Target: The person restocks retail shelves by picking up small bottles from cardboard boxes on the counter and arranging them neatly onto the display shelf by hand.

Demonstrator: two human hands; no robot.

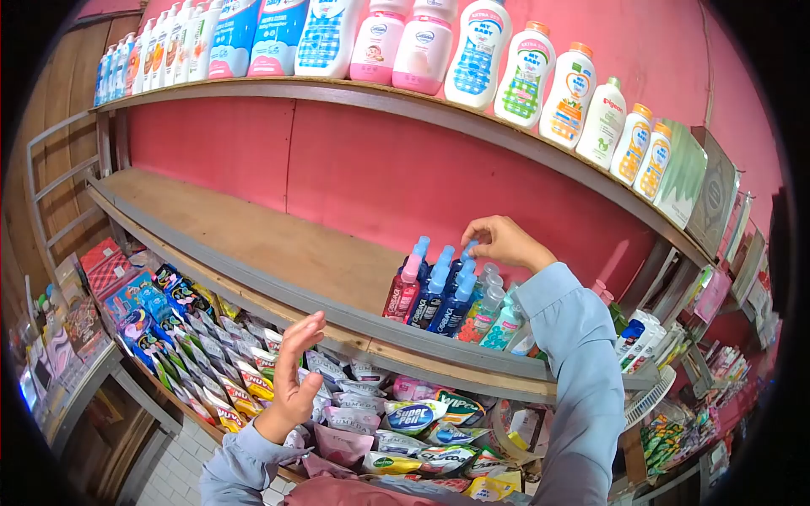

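My right hand (509,241) reaches over the middle shelf, its fingers closed round the light-blue cap of a spray bottle (470,250) at the back of a group. The body of that bottle is mostly hidden by its neighbours. In front stand dark-blue spray bottles (452,313) marked Casablanca and a red one with a pink cap (402,291). Clear-capped bottles with green and orange contents (483,312) are beside them, under my right forearm. My left hand (295,379) is held up in front of the shelf edge, fingers stretched out, with nothing in it.
The upper shelf (371,91) carries a row of lotion and baby powder bottles (481,52). Below the middle shelf (253,232) lie many pouches (413,417) in rows. White-capped bottles (645,337) stand at the right end. A metal rack (63,177) is at the left.
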